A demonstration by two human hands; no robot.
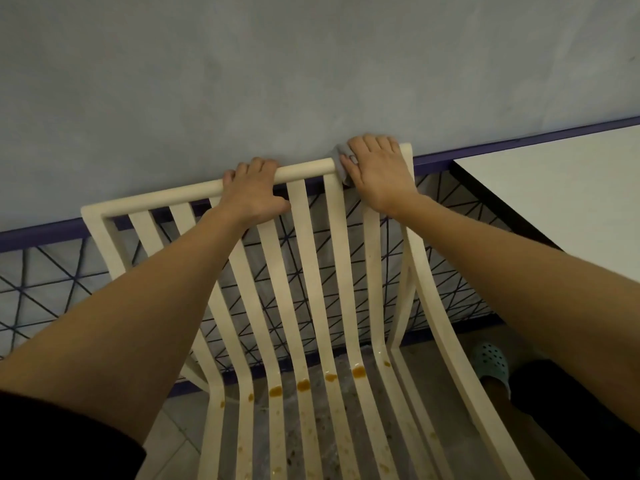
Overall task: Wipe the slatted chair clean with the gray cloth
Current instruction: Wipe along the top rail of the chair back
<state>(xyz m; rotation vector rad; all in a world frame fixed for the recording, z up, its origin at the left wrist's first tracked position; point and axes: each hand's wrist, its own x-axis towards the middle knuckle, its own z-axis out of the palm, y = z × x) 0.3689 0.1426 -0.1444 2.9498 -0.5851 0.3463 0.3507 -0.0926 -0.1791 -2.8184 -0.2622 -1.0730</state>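
Observation:
A cream slatted chair [301, 258] fills the middle of the view, its back toward a blue-grey wall. My left hand [254, 190] grips the round top rail near its middle, fingers curled over it. My right hand [375, 171] lies over the gray cloth [341, 161] at the right end of the top rail, fingers wrapped over the rail's far side; only a small edge of the cloth shows by my thumb. Brown sticky stains [330, 377] sit in a row where the back slats bend into the seat, and smaller spots dot the seat slats.
A white table with a dark edge [554, 188] stands at the right, close to the chair's side. A wall panel with a dark triangle pattern [52, 282] runs behind the chair. My foot in a teal clog [491, 365] stands on the tiled floor at the lower right.

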